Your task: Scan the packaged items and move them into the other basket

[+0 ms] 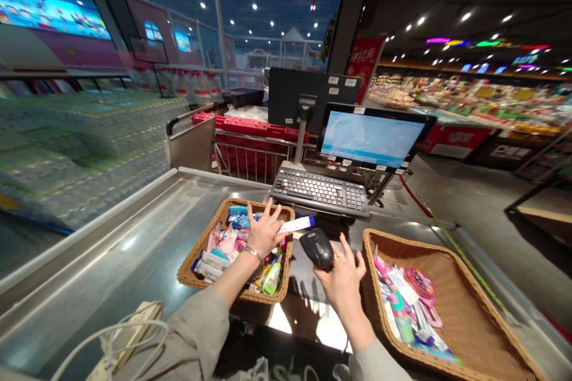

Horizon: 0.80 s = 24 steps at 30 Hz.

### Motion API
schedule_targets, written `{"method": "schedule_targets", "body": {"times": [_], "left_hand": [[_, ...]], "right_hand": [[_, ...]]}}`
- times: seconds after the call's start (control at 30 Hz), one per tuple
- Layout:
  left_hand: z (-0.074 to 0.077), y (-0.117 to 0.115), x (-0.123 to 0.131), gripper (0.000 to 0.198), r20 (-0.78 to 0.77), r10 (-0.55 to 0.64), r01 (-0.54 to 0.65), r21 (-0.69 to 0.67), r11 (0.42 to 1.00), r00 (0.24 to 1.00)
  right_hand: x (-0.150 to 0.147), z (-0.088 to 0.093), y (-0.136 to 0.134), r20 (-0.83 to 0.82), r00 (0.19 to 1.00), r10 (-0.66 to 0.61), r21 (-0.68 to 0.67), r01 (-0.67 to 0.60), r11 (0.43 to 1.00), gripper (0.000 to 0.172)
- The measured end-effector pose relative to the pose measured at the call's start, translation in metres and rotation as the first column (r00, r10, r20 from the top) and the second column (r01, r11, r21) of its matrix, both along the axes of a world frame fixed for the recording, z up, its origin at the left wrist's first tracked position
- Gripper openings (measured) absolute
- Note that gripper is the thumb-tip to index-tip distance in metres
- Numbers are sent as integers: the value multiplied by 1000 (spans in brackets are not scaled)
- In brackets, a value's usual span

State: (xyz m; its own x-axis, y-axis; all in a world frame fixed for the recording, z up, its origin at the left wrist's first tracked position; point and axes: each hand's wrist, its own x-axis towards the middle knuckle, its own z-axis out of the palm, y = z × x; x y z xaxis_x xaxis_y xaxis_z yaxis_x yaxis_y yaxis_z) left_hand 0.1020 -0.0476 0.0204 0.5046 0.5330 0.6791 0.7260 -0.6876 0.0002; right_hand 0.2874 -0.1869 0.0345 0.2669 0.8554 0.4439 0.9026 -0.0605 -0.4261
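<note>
My left hand [263, 234] reaches over the left wicker basket [187, 262], palm down with fingers fanned out. A slim white package with a blue end [297, 224] sticks out from beside its thumb, gripped there and extending past the basket's right rim. Small colourful packaged goods [223, 247] fill this basket. In my right hand [344, 277] is a black barcode scanner [317, 248], its head tilted toward the package and its handle mostly hidden by the hand. Right of that hand, a second wicker basket [469, 286] holds several items, among them a round pink-red case [420, 283].
Behind the baskets stand a black keyboard [322, 190], a lit monitor [373, 137] and a second screen seen from behind [290, 95]. White cables and a power strip [129, 333] lie at lower left on the metal counter [147, 220]. A shopping cart [250, 155] stands beyond.
</note>
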Motion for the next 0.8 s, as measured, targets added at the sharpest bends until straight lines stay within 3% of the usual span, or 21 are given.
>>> {"method": "schedule_targets", "body": {"times": [0.43, 0.8], "left_hand": [[1, 3, 14, 20, 11, -33, 33, -14, 999, 999], [0, 6, 25, 17, 2, -56, 56, -14, 998, 998]], "right_hand": [[8, -1, -8, 17, 1000, 18, -10, -18, 1000, 23], [20, -5, -12, 62, 997, -52, -6, 52, 999, 25]]}}
